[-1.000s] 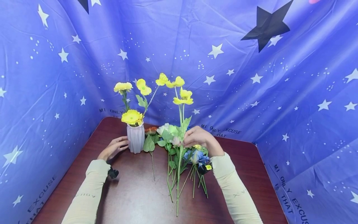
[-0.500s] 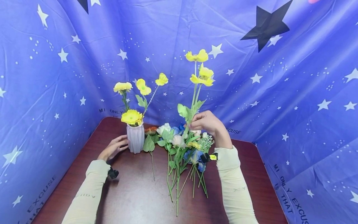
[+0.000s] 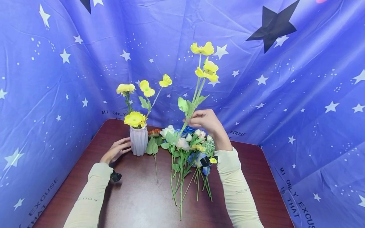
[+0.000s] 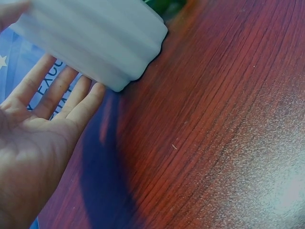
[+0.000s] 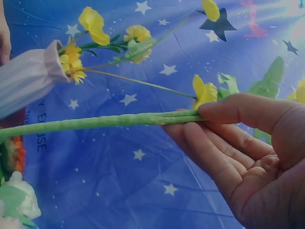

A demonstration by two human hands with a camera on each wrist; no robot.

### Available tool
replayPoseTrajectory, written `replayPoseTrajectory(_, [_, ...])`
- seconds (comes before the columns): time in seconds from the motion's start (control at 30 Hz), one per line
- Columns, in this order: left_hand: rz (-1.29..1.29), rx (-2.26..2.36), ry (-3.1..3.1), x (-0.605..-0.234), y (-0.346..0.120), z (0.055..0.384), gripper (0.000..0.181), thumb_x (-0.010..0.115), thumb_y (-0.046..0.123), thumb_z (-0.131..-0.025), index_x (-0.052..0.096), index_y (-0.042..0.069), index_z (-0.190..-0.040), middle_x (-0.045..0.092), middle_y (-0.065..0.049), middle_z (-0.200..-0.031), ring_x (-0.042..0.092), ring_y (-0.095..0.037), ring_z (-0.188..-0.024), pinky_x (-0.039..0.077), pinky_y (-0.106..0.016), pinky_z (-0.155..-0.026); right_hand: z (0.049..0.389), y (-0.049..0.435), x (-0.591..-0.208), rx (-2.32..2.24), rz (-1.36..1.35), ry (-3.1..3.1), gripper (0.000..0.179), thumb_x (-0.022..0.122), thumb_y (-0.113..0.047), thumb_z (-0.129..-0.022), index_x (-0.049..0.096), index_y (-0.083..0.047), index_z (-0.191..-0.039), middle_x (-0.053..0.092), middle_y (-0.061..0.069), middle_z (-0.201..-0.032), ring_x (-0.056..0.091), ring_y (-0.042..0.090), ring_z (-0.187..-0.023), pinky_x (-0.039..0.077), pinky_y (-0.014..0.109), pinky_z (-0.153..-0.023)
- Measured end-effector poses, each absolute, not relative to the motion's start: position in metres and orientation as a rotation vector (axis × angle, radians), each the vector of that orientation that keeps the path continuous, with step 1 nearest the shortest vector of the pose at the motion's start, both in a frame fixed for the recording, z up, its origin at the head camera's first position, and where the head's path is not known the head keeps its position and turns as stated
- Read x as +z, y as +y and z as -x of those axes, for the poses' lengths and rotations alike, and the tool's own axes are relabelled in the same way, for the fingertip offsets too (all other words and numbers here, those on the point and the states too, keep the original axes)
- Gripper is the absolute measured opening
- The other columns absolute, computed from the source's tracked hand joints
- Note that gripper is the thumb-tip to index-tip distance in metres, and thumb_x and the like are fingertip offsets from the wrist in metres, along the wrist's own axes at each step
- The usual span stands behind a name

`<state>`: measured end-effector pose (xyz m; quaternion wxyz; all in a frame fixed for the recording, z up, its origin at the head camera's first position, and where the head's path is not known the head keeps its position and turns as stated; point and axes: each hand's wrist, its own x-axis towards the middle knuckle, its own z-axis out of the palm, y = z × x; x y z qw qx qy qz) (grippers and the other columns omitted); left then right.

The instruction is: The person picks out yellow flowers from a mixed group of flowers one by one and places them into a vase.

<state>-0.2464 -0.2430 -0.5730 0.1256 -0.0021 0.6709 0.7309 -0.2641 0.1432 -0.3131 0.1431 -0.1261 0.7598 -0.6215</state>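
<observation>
My right hand (image 3: 209, 123) pinches the green stem (image 5: 105, 121) of a yellow poppy spray (image 3: 207, 71) between thumb and fingers. The spray is raised above the pile, blooms up, its stem slanting down to the left. Its lower end is hard to tell from the pile. A pale lilac fluted vase (image 3: 138, 142) stands upright at the left, with several yellow flowers (image 3: 135, 119) in it. My left hand (image 3: 116, 151) touches the vase's left side; in the left wrist view its fingers (image 4: 81, 98) lie nearly straight against the vase wall.
Right of the vase, an orange flower (image 3: 154, 132) lies on the brown table (image 3: 134, 196). Beside it is a pile of white roses (image 3: 182, 143), blue flowers (image 3: 196, 159) and greenery, stems toward the front. A blue star-printed cloth (image 3: 171, 38) encloses the table.
My right hand has lifted the yellow poppy spray up and to the right, out of the pile, then shifted slightly left. My left hand and the vase have kept their places.
</observation>
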Motion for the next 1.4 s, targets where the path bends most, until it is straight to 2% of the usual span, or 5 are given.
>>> replayPoseTrajectory(0.57, [0.032, 2.158, 1.928, -0.575, -0.245, 0.249, 0.067, 0.059, 0.018, -0.104, 0.026, -0.011, -0.155, 0.032, -0.027, -0.158, 0.058, 0.007, -0.106, 0.036, -0.047, -0.121, 0.263, 0.114, -0.319, -1.994, 0.407, 2.140, 0.015, 0.073, 0.006, -0.086, 0.070, 0.011, -0.101, 0.079, 0.011, -0.094, 0.077, 0.016, -0.088, 0.062, 0.035, -0.091])
replayPoseTrajectory(0.8, [-0.001, 2.152, 1.936, -0.576, -0.247, 0.248, 0.065, 0.058, 0.015, -0.104, 0.027, -0.013, -0.154, 0.048, -0.014, -0.146, 0.060, 0.007, -0.106, 0.041, -0.044, -0.118, 0.264, 0.107, -0.325, -2.079, 0.393, 2.138, 0.025, 0.073, 0.005, -0.088, 0.067, 0.018, -0.109, 0.079, 0.010, -0.091, 0.077, 0.022, -0.089, 0.062, 0.037, -0.090])
replayPoseTrajectory(1.0, [0.030, 2.102, 1.940, -0.574, -0.246, 0.251, 0.069, 0.059, 0.019, -0.104, 0.026, -0.012, -0.155, 0.033, -0.029, -0.158, 0.057, -0.005, -0.120, 0.038, -0.047, -0.120, 0.264, 0.101, -0.325, -2.180, 0.395, 2.140, 0.029, 0.073, 0.005, -0.088, 0.066, 0.021, -0.111, 0.079, 0.007, -0.089, 0.077, 0.018, -0.083, 0.062, 0.040, -0.091])
replayPoseTrajectory(1.17, [0.055, 2.069, 1.941, -0.576, -0.247, 0.254, 0.069, 0.059, 0.021, -0.104, 0.025, -0.011, -0.155, 0.027, -0.030, -0.161, 0.052, -0.016, -0.131, 0.037, -0.048, -0.120, 0.265, 0.096, -0.322, -2.241, 0.444, 2.158, 0.028, 0.074, 0.004, -0.089, 0.066, 0.021, -0.109, 0.078, 0.014, -0.093, 0.077, 0.019, -0.084, 0.063, 0.035, -0.088])
replayPoseTrajectory(1.4, [0.042, 2.070, 1.941, -0.577, -0.249, 0.255, 0.070, 0.060, 0.021, -0.104, 0.024, -0.011, -0.156, 0.027, -0.030, -0.161, 0.055, -0.008, -0.123, 0.039, -0.046, -0.119, 0.265, 0.086, -0.317, -2.271, 0.471, 2.179, 0.026, 0.073, 0.005, -0.089, 0.066, 0.020, -0.109, 0.076, 0.021, -0.100, 0.076, 0.016, -0.084, 0.063, 0.034, -0.087])
